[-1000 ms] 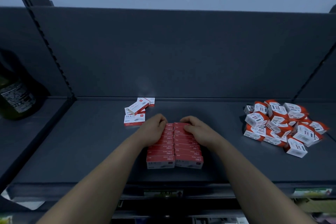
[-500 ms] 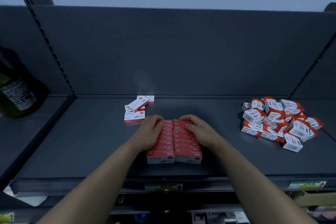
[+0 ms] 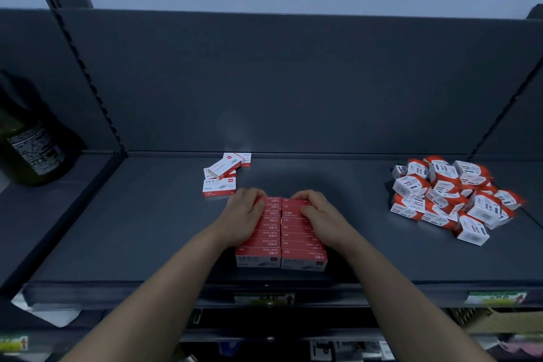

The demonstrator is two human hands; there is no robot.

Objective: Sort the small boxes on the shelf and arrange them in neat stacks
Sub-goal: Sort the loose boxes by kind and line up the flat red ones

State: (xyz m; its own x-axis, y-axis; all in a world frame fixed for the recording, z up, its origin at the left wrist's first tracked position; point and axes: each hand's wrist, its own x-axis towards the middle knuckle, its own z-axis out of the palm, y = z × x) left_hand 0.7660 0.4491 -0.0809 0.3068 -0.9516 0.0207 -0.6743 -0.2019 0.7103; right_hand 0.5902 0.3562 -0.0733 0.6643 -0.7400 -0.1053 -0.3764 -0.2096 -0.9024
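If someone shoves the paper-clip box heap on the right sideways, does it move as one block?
Probably not. The paper-clip box heap is loose, boxes tilted every way, so upper ones would likely topple. Small squarish cartons on a smooth shelf: they'd probably slide or tumble, not roll.

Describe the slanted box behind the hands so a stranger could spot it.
On the dark grey metal shelf, look behind the left hand, beyond the double row of red cardboard boxes. A few small white-and-red cardboard boxes sit there. Yours is the white box propped at a slant, while its neighbours lie flat.
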